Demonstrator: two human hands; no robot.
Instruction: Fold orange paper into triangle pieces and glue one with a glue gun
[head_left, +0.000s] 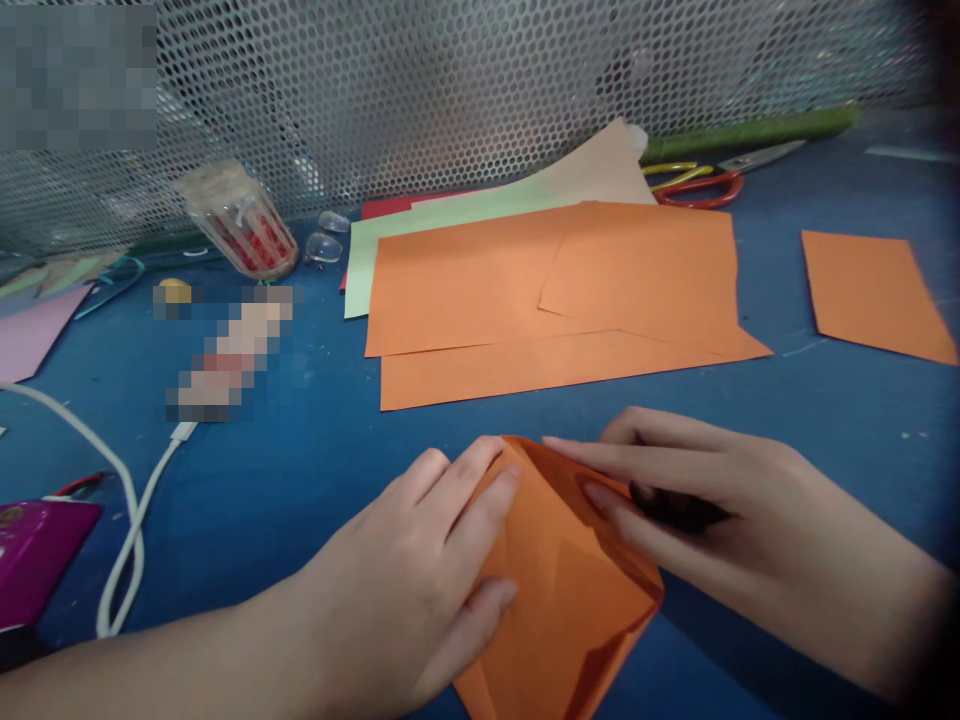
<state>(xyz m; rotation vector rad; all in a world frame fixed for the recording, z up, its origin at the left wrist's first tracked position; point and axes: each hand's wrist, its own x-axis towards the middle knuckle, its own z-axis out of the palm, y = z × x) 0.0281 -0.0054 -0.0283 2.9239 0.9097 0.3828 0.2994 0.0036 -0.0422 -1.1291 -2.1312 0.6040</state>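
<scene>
A folded orange paper [555, 580] lies on the blue table, with creased flaps that stand partly raised along its right side. Over its upper left part rests my left hand [427, 560], fingers and thumb closed on the paper. My right hand [720, 510] pinches the upper right flap between thumb and forefinger. Where the paper's lower corner ends is hidden, since it runs out of view at the bottom.
Behind my hands lie loose orange sheets [465, 290] over green and red ones. An orange square [874, 290] is at right. Scissors [697, 185], a tilted jar [244, 225], a white cable [124, 500] and a purple object [45, 550] surround them. Perforated metal [420, 100] borders the back.
</scene>
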